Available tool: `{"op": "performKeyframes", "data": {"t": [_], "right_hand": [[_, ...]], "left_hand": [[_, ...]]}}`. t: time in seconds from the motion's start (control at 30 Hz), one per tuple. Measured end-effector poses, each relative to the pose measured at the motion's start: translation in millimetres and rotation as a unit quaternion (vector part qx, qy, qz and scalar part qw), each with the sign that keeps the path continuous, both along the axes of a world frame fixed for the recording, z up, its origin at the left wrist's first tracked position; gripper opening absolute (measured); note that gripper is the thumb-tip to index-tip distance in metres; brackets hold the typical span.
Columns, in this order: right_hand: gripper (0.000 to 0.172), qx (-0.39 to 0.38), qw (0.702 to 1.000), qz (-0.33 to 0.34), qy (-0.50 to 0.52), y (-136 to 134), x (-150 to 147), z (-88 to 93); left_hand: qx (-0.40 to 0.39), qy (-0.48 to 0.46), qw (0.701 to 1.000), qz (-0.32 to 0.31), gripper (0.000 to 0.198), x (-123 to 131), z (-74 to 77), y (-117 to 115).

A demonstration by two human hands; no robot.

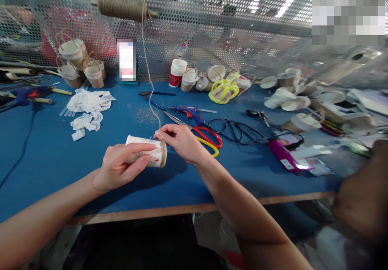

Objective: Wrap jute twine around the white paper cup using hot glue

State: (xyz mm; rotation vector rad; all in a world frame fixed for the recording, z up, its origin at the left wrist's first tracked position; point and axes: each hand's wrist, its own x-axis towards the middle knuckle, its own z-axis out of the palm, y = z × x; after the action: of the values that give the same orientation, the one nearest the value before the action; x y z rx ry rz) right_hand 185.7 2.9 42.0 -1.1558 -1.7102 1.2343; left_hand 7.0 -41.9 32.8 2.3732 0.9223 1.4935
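My left hand [125, 163] is closed round a white paper cup [156, 161], which lies on its side above the blue table. Brown twine is wound about one end of the cup, on the right. At that end the fingers of my right hand [178, 140] pinch the twine [150, 96]. From there the strand runs up to a spool of twine [121, 9] mounted on a rod at the perforated metal screen. Just beyond my right hand lie scissors [207, 136] with red and yellow handles.
A blue glue gun [190, 113] with a black cord and pliers [157, 100] lie ahead. Twine-covered cups [94, 76] stand back left; others lie right, near a yellow crown-shaped piece [222, 90]. White fabric pieces [87, 102] are at left. Another person's arm [363, 185] is at right.
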Motion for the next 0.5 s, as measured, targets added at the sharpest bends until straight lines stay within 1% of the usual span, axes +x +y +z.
{"op": "performKeyframes", "data": {"t": [0.13, 0.33, 0.5], "right_hand": [[0.022, -0.03, 0.999, 0.005, 0.013, 0.5, -2.4, -2.3], [0.025, -0.073, 0.996, 0.005, 0.046, 2.1, -4.9, -7.0], [0.026, -0.096, 0.994, 0.002, 0.061, 3.2, -6.4, -8.9]], "left_hand": [[-0.001, -0.008, 1.0, 0.007, 0.015, 0.7, 0.7, -0.4], [-0.054, -0.027, 0.998, 0.034, 0.013, 2.0, 3.5, -1.5], [-0.084, -0.025, 0.995, 0.055, 0.015, 1.5, 2.2, 0.2]]}}
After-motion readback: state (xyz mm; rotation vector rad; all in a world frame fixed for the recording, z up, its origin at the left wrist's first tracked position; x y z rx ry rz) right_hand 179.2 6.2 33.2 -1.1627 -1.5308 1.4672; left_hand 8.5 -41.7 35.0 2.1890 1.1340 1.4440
